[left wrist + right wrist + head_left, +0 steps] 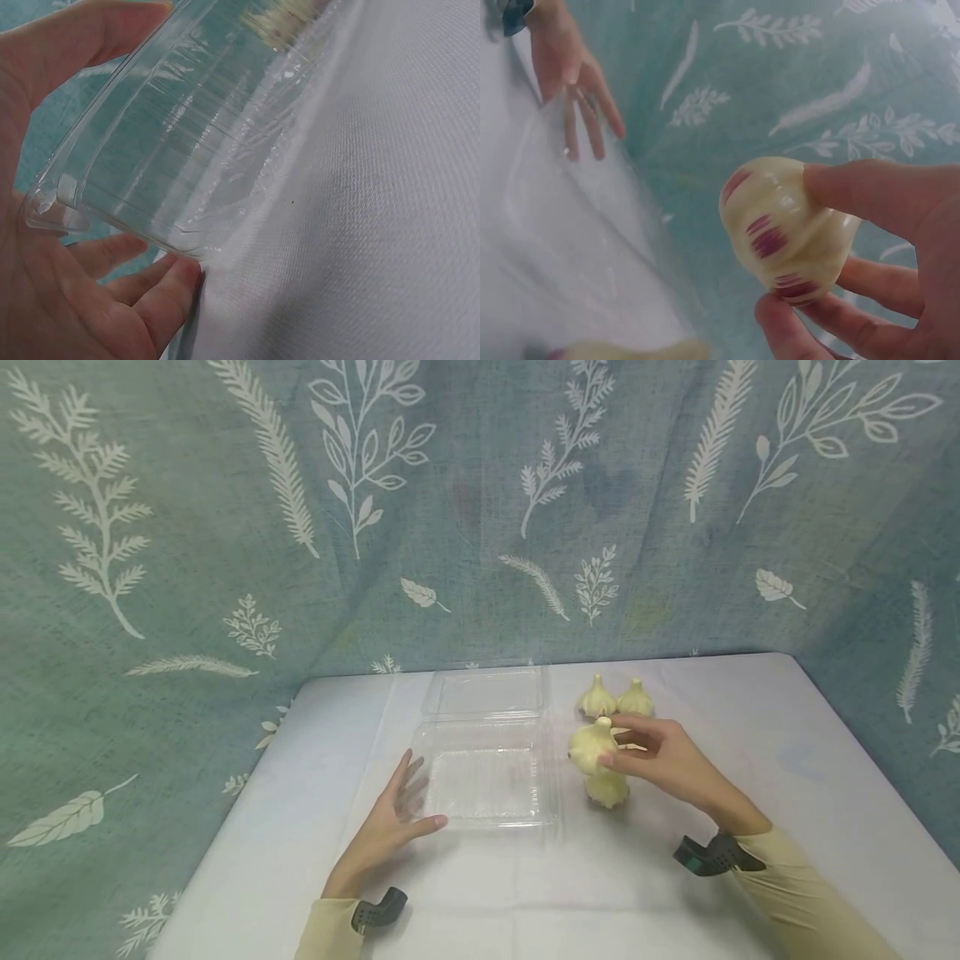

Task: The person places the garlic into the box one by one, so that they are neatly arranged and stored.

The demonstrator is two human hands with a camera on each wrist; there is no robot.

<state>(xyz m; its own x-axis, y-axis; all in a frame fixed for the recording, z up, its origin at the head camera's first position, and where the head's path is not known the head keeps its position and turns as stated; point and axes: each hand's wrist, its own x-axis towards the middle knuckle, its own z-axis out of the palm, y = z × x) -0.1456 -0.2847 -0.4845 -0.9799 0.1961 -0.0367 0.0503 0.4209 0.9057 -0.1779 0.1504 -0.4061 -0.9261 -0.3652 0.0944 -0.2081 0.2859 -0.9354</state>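
Observation:
My right hand (662, 755) pinches a cream garlic bulb (776, 232) between thumb and fingers; purple streaks mark its side in the right wrist view. In the head view the held bulb overlaps another garlic bulb (607, 791) on the table. Two more garlic bulbs, one left (597, 700) and one right (636, 700), sit side by side farther back. My left hand (390, 820) lies spread along the left side of a clear plastic clamshell container (483, 820). Its thumb is by the rim and its other fingers by the lower wall in the left wrist view.
The container's clear lid (487, 693) lies folded back towards the rear edge of the white-covered table (450, 893). A leaf-patterned green-blue cloth (480, 527) hangs behind and at both sides. Dark wrist devices (720, 855) sit at both sleeves.

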